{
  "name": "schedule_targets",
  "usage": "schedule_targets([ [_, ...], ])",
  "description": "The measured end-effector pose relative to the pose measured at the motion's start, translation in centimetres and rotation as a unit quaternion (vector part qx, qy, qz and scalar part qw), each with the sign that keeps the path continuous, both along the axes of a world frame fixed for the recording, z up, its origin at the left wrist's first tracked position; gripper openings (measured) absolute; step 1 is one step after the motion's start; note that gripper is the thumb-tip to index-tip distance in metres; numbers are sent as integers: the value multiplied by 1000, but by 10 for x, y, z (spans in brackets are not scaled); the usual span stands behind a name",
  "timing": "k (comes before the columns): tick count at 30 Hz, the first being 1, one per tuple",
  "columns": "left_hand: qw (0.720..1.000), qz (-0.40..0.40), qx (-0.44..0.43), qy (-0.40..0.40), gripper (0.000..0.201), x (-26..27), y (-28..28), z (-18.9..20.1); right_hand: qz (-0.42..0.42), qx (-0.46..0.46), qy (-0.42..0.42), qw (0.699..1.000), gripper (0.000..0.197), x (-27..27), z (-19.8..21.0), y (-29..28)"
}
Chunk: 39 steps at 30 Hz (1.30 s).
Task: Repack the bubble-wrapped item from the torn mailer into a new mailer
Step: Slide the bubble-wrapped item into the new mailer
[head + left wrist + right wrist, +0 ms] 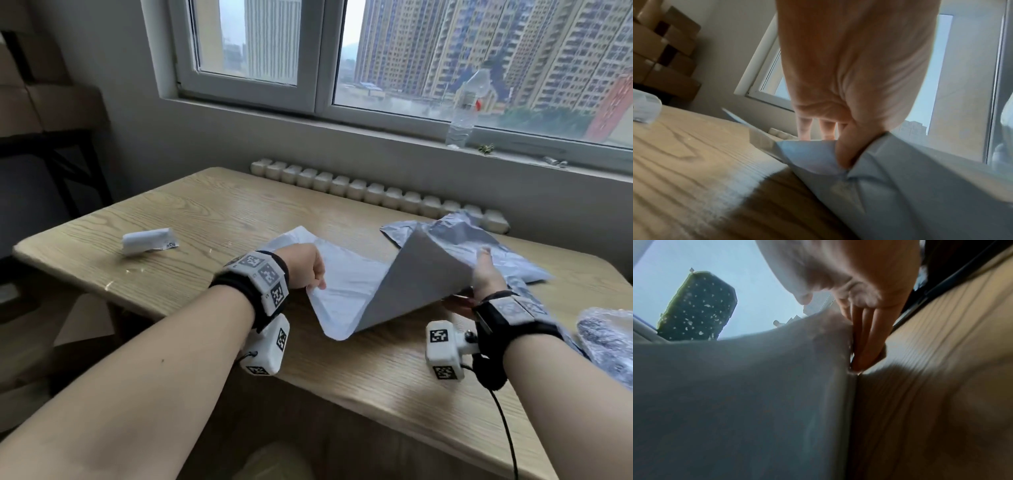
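Observation:
A new white mailer (346, 291) with a grey inner side (418, 284) is held up off the wooden table (212, 219) between both hands. My left hand (308, 270) pinches its left edge, thumb against fingers, as the left wrist view shows on the mailer (890, 186). My right hand (479, 281) grips the grey flap's right edge; the right wrist view shows the fingers (865, 345) curled on the mailer (735, 394). The torn silver-grey mailer (479, 240) lies crumpled behind it. The bubble-wrapped item (606, 339) lies at the table's right edge.
A small white roll with a printed label (147, 240) lies at the table's left. A radiator (359, 188) runs behind the table under the window sill, where a clear plastic bottle (466, 113) stands. Cardboard boxes (41, 102) are stacked at the left wall.

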State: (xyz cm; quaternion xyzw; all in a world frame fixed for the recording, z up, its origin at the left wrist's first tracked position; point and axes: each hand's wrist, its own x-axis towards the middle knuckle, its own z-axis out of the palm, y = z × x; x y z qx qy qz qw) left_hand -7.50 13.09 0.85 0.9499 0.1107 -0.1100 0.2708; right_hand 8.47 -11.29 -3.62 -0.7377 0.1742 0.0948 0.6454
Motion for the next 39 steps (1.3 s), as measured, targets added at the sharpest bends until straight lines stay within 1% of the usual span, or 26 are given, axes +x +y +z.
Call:
schedule_targets([
  [1,1000,-9,27,14,36,-1,-2,-1,27,-22,-5,999,73,-3,1,-5],
  [2,998,-16,57,23,34,-5,-6,-2,56,-39,-4,998,60,-11,3,-10],
  [3,996,-19,79,32,38,-8,-13,-1,82,-86,-4,993,48,-24,10,-14],
  [4,995,-25,93,37,44,-9,-21,-1,107,-145,-8,984,41,-33,16,-21],
  [5,994,-32,92,39,47,-9,-30,-1,134,-191,-10,972,43,-38,15,-26],
  [7,996,-52,69,34,48,-5,-50,1,194,-235,-12,952,71,-43,13,-35],
  [8,996,-59,61,29,47,-2,-61,2,209,-235,-9,949,81,-44,13,-40],
  [9,996,-65,56,21,47,2,-72,2,214,-244,-12,946,82,-44,12,-45],
  [10,996,-72,51,13,45,6,-82,4,208,-244,-27,947,75,-42,11,-50],
  [11,995,-82,48,10,44,9,-91,5,200,-229,-44,952,72,-45,14,-54],
  [13,993,-108,44,24,43,16,-107,7,169,-194,-71,964,80,-45,16,-63],
  [14,990,-122,54,42,44,19,-113,6,168,-188,-81,964,80,-46,18,-68],
  [15,986,-139,71,66,51,21,-119,1,177,-203,-84,959,73,-51,19,-72],
  [17,970,-165,126,125,72,25,-129,-11,206,-224,-66,950,54,-61,20,-81],
  [19,950,-188,196,151,76,28,-139,-22,190,-216,-66,955,45,-66,19,-94],
  [21,950,-183,220,129,71,33,-149,-25,153,-203,-101,962,36,-68,24,-110],
  [22,956,-171,214,103,69,37,-155,-24,133,-195,-122,964,32,-68,27,-120],
  [25,974,-151,167,-4,58,52,-183,-14,62,-231,-143,960,27,-66,38,-162],
  [28,976,-167,117,-73,47,65,-226,-2,-45,-332,-136,932,27,-65,38,-214],
  [30,975,-174,91,-101,42,73,-257,2,-86,-386,-106,912,28,-68,31,-246],
  [31,974,-178,86,-112,40,77,-272,3,-84,-406,-82,906,32,-72,26,-260],
  [32,972,-180,82,-123,39,79,-283,2,-64,-421,-63,902,40,-73,18,-268],
  [34,970,-185,72,-143,38,86,-304,0,-3,-439,-29,898,66,-80,5,-279],
  [35,969,-184,66,-150,37,88,-313,-1,19,-456,-20,890,73,-83,2,-281],
  [37,969,-181,54,-160,35,91,-325,-3,14,-480,-14,877,71,-83,-4,-285],
  [39,968,-179,48,-168,34,94,-331,-5,-9,-488,-16,873,63,-80,-5,-288],
])
